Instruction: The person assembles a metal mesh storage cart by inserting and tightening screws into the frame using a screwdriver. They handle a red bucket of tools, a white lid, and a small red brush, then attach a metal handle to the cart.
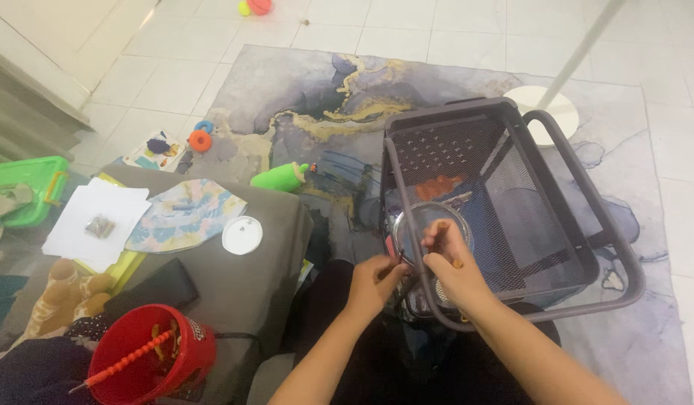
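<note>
A person's two hands meet at the near rim of a grey mesh cart basket (512,195), seen from above; the left hand (373,283) has its fingers curled and pressed together at the tips, pinching something small and dark that is too tiny to identify; the right hand (452,262) reaches over the cart's rim, its fingers bent and closed around a small item, with a bit of orange showing by the knuckles; the two hands are touching or nearly so. Just beneath and behind the right hand sits a clear round container (431,225), resting inside the basket at its near left corner; orange-brown pieces (439,184) lie further back on the mesh floor.

The cart stands on a grey, blue and gold marbled rug (302,97) over a white tiled floor. To the left, a grey cushioned seat (242,281) carries a round white lid (242,235), a floral cloth (183,214), white paper sheets (95,221) and a black case (153,289); a red bucket (148,364) holding a red beaded stick stands at its near edge; a green toy (281,178) lies on the rug beyond the seat; a green plastic box (26,186) sits at the far left.
</note>
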